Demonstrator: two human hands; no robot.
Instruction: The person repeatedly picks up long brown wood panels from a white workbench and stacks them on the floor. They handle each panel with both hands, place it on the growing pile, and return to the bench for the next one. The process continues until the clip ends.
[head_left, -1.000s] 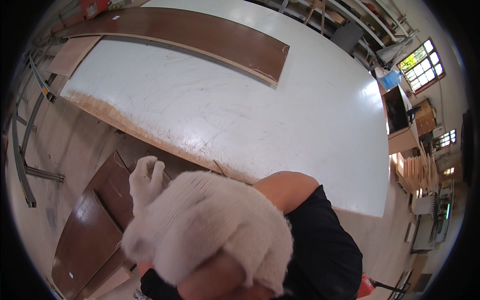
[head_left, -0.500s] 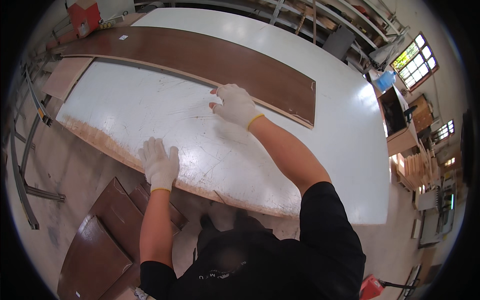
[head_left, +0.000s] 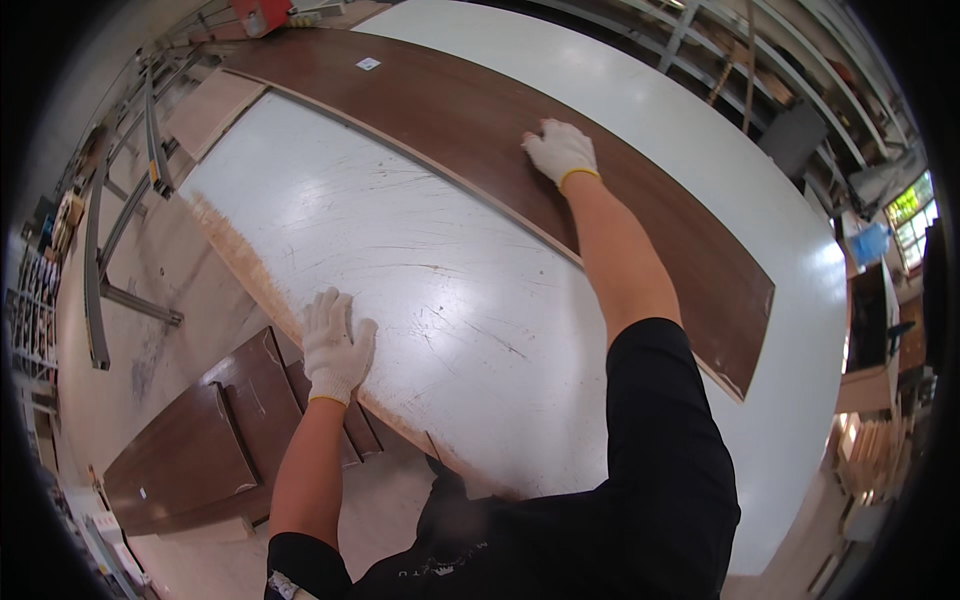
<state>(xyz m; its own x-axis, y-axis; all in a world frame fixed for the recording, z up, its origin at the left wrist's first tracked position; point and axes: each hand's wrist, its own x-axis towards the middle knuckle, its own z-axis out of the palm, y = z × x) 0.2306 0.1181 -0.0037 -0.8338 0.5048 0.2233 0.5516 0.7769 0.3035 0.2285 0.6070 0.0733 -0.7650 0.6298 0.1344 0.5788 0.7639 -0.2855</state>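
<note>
- Your left grip point(head_left: 337, 350): gloved, spread open, fingers extended and thumb out to the right; palm down at the near-left edge of the white surface point(head_left: 450, 270), nothing held.
- Your right grip point(head_left: 562, 152): gloved, fingers bent, over the long brown panel point(head_left: 470, 125); cannot tell whether it touches the panel or is closed on anything.
- Panel lies flat on the surface, running from far left to near right; white label point(head_left: 368, 64) toward its far-left end.
- More brown boards point(head_left: 175, 455) sit low at near left, beyond the surface's edge.

Room across white tabletop point(head_left: 500, 320) until brown board point(head_left: 470, 120).
</note>
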